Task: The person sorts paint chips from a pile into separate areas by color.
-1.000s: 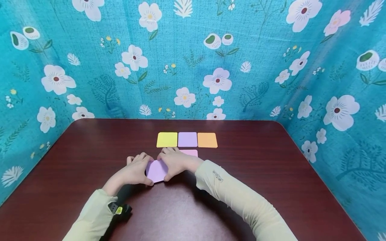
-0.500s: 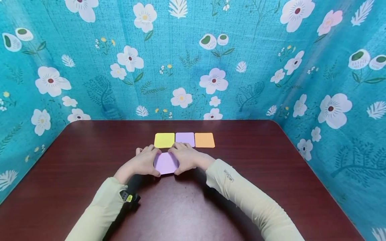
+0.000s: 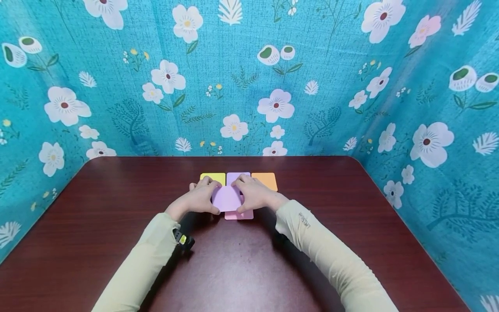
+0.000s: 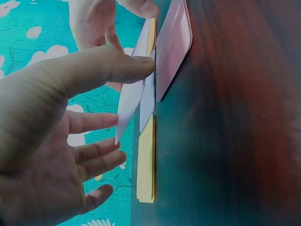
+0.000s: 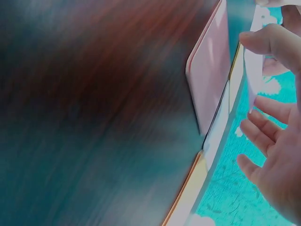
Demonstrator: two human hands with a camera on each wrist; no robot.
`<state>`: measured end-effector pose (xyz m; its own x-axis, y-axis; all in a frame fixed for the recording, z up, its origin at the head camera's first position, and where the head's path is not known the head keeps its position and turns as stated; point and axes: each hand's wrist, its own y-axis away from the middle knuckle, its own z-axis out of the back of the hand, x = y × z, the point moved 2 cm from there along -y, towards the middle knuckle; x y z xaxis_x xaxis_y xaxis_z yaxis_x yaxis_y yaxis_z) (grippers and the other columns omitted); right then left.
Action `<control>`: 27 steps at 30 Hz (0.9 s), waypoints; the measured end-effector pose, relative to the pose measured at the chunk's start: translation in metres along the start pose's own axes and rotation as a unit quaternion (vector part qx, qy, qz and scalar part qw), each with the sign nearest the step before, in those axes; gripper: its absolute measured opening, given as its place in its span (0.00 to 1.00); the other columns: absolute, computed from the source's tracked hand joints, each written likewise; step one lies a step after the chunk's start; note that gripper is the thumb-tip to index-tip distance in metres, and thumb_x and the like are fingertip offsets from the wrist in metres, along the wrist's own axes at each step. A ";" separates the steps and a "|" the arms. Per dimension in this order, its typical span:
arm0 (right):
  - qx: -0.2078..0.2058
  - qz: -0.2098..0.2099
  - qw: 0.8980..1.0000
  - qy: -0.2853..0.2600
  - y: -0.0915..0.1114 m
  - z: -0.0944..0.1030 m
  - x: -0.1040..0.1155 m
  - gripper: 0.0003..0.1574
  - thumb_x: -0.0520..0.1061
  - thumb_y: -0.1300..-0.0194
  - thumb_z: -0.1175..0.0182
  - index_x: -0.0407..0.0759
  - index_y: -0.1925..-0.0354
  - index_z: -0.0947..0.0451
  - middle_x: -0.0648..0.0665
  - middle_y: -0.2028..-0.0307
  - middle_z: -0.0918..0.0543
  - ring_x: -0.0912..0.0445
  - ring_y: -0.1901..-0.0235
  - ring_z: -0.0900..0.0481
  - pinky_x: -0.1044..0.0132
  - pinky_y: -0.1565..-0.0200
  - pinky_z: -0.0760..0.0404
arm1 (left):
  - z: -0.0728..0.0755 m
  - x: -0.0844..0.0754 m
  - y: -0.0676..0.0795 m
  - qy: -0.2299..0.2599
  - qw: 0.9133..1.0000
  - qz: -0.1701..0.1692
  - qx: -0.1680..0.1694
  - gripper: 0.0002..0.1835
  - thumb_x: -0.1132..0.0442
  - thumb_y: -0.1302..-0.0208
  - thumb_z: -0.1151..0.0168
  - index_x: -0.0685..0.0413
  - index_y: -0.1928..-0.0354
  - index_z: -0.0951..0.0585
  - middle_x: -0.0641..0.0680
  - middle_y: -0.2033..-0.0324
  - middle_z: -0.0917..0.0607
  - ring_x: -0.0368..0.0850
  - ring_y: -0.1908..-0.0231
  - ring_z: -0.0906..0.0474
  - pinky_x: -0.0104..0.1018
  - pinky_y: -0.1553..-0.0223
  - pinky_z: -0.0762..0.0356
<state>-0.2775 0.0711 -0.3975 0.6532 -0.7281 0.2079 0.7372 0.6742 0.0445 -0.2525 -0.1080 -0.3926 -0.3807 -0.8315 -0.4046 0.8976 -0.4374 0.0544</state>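
Between both hands a lilac card [image 3: 227, 199] with rounded corners is held up off the table. My left hand [image 3: 200, 197] pinches its left edge between thumb and fingertips. On the opposite edge, my right hand [image 3: 255, 194] grips it the same way. Below it on the table lies a pink card [image 3: 239, 215], partly covered from above in the head view. Behind stands a row of flat cards: yellow [image 3: 212, 177], purple [image 3: 235, 175] and orange [image 3: 267, 180]. The left wrist view shows the raised card [image 4: 129, 103] over the purple card [image 4: 147, 101], apart from it.
The dark red-brown table [image 3: 241, 268] has rounded far corners. A teal flowered curtain [image 3: 249, 78] hangs behind its far edge and along the sides. A black wrist device [image 3: 183, 238] sits at the left sleeve.
Both hands have carried the lilac card away from the body and to the right, over the pink card and up to the row. More of the pink card's near part now shows.
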 end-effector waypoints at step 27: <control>-0.016 -0.115 0.993 0.027 -0.015 -0.001 -0.054 0.41 0.59 0.52 0.37 0.51 0.40 0.34 0.45 0.42 0.31 0.49 0.42 0.40 0.45 0.38 0.51 | -0.018 0.007 -0.062 0.017 0.999 0.017 -0.046 0.43 0.54 0.51 0.33 0.59 0.35 0.41 0.60 0.40 0.31 0.58 0.41 0.42 0.55 0.48 0.55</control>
<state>-0.3241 0.1000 -0.4108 0.4752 -0.8682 0.1431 0.8723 0.4862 0.0530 -0.3067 -0.0805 -0.4153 -0.3441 -0.8322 -0.4347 0.9269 -0.3751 -0.0154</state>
